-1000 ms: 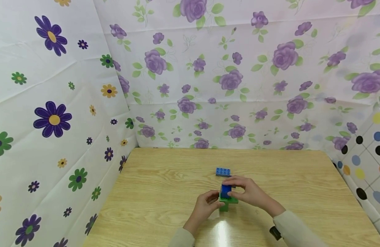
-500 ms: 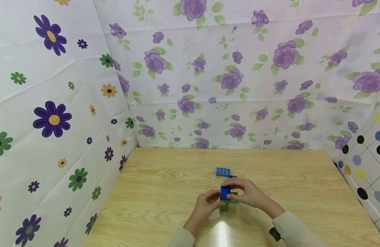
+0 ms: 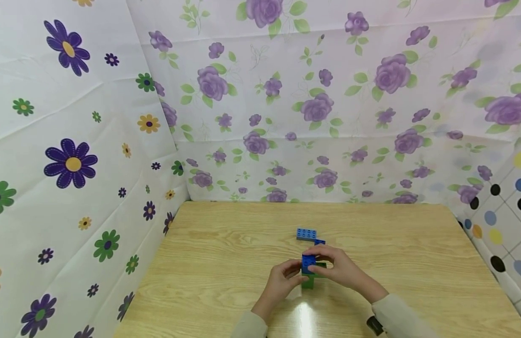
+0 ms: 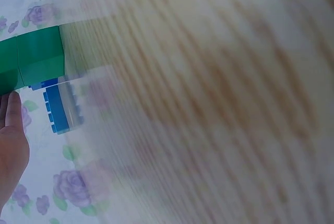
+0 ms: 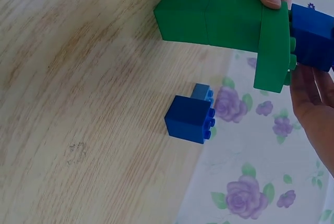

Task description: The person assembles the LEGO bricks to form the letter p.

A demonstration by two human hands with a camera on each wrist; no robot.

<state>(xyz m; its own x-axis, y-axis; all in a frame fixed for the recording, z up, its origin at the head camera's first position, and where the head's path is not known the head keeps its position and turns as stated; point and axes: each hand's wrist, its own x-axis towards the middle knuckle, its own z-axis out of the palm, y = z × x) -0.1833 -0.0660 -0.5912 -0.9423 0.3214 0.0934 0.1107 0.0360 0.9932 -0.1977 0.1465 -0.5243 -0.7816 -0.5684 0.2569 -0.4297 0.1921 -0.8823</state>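
Right wrist, unlike left, gripped blue block [image 5: 312,37]

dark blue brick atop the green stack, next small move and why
Probably press the dark blue brick down: the right hand's grip has it, the left hand's grip steadies the green stack, and a slight gap seems visible beneath the brick.

Left hand [image 3: 282,280]: at the left side of the green-and-blue studded plastic brick tower [image 5: 235,19], thumb on its near face, fingers bent, tips partly hidden. Right hand [image 3: 344,267]: pinches the tower's blue top between thumb and fingers. Forearms [image 3: 370,287], in pale beige fabric sleeves [image 3: 401,317], reach from its near left and near right.
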